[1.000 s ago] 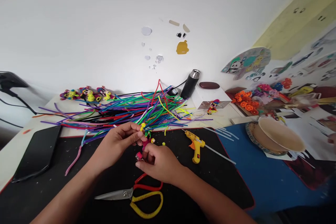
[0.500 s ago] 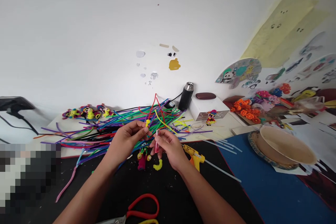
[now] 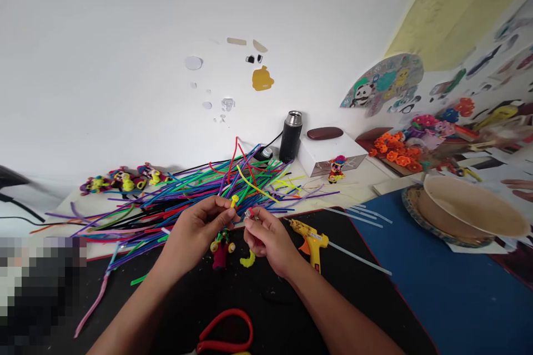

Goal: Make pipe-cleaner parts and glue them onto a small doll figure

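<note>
My left hand (image 3: 197,228) pinches a short yellow pipe cleaner (image 3: 235,201) with a small knobbed top, held upright. Close beside it, my right hand (image 3: 270,237) is closed around a red lighter (image 3: 249,214); its metal top points toward the pipe cleaner, and the fingers cover most of its body. No flame can be made out. Below the hands, a small figure (image 3: 220,254) with a magenta body and yellow parts lies on the black mat (image 3: 266,299). A curved yellow fuzzy piece (image 3: 247,259) rests to its right, under my right hand.
Many coloured pipe cleaners (image 3: 179,194) are heaped behind the hands. A yellow glue gun (image 3: 310,238) lies right, red-handled scissors (image 3: 229,316) in front. A black flask (image 3: 290,136) and white box (image 3: 322,150) stand behind. Another person's hand (image 3: 520,188) shows beyond the large bowl (image 3: 466,205).
The view has shifted, so the wall items sit higher. The lighter has turned in my right hand, its body now mostly hidden by the fingers. My left hand still holds the yellow pipe cleaner.
</note>
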### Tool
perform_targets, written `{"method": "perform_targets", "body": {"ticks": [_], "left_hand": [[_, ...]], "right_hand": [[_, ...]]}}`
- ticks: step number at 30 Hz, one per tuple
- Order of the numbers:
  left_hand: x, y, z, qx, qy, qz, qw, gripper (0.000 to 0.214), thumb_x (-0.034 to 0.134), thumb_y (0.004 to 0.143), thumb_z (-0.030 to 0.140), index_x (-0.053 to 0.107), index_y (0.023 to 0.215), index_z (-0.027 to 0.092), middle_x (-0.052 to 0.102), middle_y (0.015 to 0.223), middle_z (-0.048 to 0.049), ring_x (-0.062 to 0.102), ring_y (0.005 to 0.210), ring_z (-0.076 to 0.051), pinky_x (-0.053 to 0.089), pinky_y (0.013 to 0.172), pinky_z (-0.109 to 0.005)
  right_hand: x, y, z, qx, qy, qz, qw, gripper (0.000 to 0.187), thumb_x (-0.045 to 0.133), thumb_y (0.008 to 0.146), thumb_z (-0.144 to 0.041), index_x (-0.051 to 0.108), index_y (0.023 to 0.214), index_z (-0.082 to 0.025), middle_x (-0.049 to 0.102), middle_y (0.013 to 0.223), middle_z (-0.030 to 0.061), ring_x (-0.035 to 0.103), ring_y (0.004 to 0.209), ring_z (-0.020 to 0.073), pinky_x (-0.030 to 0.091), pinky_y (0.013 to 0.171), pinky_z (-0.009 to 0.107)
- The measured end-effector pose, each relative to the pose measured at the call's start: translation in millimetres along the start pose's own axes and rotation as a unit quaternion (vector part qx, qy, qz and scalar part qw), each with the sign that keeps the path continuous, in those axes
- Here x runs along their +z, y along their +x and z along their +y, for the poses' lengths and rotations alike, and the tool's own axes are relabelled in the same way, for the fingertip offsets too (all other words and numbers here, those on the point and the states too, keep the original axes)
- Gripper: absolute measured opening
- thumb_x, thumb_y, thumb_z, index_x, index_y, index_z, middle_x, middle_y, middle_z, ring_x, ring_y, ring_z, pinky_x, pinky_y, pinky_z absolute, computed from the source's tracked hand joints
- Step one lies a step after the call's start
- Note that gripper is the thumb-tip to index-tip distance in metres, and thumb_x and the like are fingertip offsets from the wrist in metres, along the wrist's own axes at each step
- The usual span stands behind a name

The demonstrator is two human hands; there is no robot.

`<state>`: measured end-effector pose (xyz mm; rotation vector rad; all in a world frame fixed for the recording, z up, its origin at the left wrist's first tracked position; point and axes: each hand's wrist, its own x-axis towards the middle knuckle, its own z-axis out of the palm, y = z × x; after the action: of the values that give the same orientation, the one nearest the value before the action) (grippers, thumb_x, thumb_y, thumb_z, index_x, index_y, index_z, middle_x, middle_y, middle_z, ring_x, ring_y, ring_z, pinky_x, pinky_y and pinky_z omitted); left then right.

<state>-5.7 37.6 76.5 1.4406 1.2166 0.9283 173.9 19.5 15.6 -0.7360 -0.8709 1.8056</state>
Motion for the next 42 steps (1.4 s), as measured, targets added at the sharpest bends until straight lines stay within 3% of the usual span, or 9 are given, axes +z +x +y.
{"method": "perform_targets", "body": {"ticks": [4, 8, 13, 18, 25, 30, 37, 42], "left_hand": [[0.4, 1, -3, -0.003, 0.006, -0.016, 1.0, 0.043, 0.078, 0.081, 0.06, 0.07, 0.096, 0.021, 0.076, 0.084, -0.004, 0.071, 0.079, -0.024, 0.055, 0.076, -0.033], [0.5, 0, -6, -0.01, 0.015, -0.025, 1.0, 0.042, 0.076, 0.084, 0.06, 0.069, 0.098, 0.022, 0.077, 0.085, -0.004, 0.072, 0.081, -0.024, 0.054, 0.073, -0.031], [3.8, -2, -3, 0.005, 0.05, -0.032, 0.998, 0.036, 0.073, 0.088, 0.057, 0.073, 0.095, 0.022, 0.079, 0.087, -0.0046, 0.072, 0.079, -0.023, 0.053, 0.073, -0.029], [5.5, -3, -2, 0.015, 0.049, -0.032, 0.998, 0.035, 0.07, 0.09, 0.057, 0.074, 0.091, 0.022, 0.079, 0.086, -0.0049, 0.073, 0.08, -0.024, 0.055, 0.077, -0.031], [6.2, -2, 4, -0.004, 0.025, -0.052, 0.998, 0.042, 0.07, 0.087, 0.063, 0.072, 0.087, 0.021, 0.077, 0.079, -0.0052, 0.072, 0.075, -0.024, 0.055, 0.072, -0.031], [7.9, -2, 4, -0.052, -0.069, -0.059, 0.994, 0.04, 0.076, 0.083, 0.06, 0.069, 0.085, 0.021, 0.077, 0.08, -0.0058, 0.07, 0.068, -0.022, 0.053, 0.06, -0.029], [8.0, -1, -6, -0.062, -0.153, -0.011, 0.986, 0.031, 0.089, 0.074, 0.047, 0.075, 0.08, 0.02, 0.072, 0.078, -0.0003, 0.065, 0.075, -0.015, 0.052, 0.072, -0.024], [12.2, -1, -7, -0.083, -0.168, -0.008, 0.982, 0.035, 0.093, 0.068, 0.049, 0.077, 0.076, 0.019, 0.068, 0.073, 0.0003, 0.059, 0.069, -0.013, 0.048, 0.066, -0.023]], "right_hand": [[0, -3, -5, -0.001, 0.033, -0.004, 0.999, 0.037, 0.067, 0.093, -0.056, 0.057, 0.092, -0.02, 0.049, 0.055, -0.0088, 0.02, 0.041, 0.0051, 0.009, 0.044, 0.024], [-3, -2, -6, 0.0, 0.049, -0.014, 0.999, 0.057, 0.058, 0.094, -0.07, 0.067, 0.084, -0.014, 0.042, 0.053, -0.0077, 0.02, 0.043, 0.0059, 0.013, 0.047, 0.026], [-3, -3, -9, 0.027, 0.067, -0.011, 0.997, 0.057, 0.07, 0.087, -0.07, 0.068, 0.083, -0.013, 0.045, 0.059, -0.0057, 0.032, 0.046, 0.0061, 0.013, 0.046, 0.024], [-2, -7, -11, 0.025, 0.066, -0.021, 0.997, 0.045, 0.079, 0.084, -0.059, 0.059, 0.085, -0.019, 0.054, 0.067, -0.0052, 0.046, 0.047, 0.007, 0.02, 0.04, 0.02], [4, -8, -11, 0.009, 0.043, -0.008, 0.999, 0.047, 0.08, 0.084, -0.058, 0.051, 0.082, -0.021, 0.048, 0.055, -0.0107, 0.023, 0.038, 0.0026, 0.01, 0.038, 0.019], [5, -9, -11, -0.004, 0.043, -0.01, 0.999, 0.047, 0.079, 0.084, -0.058, 0.05, 0.083, -0.022, 0.047, 0.056, -0.0113, 0.022, 0.038, 0.0025, 0.009, 0.039, 0.02], [3, -9, -11, -0.026, 0.049, -0.039, 0.998, 0.047, 0.074, 0.087, -0.063, 0.061, 0.088, -0.018, 0.041, 0.053, -0.0115, 0.019, 0.039, 0.0036, 0.009, 0.039, 0.021], [4, -9, -9, -0.015, 0.026, -0.039, 0.999, 0.056, 0.076, 0.082, -0.069, 0.056, 0.07, -0.018, 0.032, 0.048, -0.0121, 0.018, 0.04, 0.0038, 0.009, 0.04, 0.022]]}}
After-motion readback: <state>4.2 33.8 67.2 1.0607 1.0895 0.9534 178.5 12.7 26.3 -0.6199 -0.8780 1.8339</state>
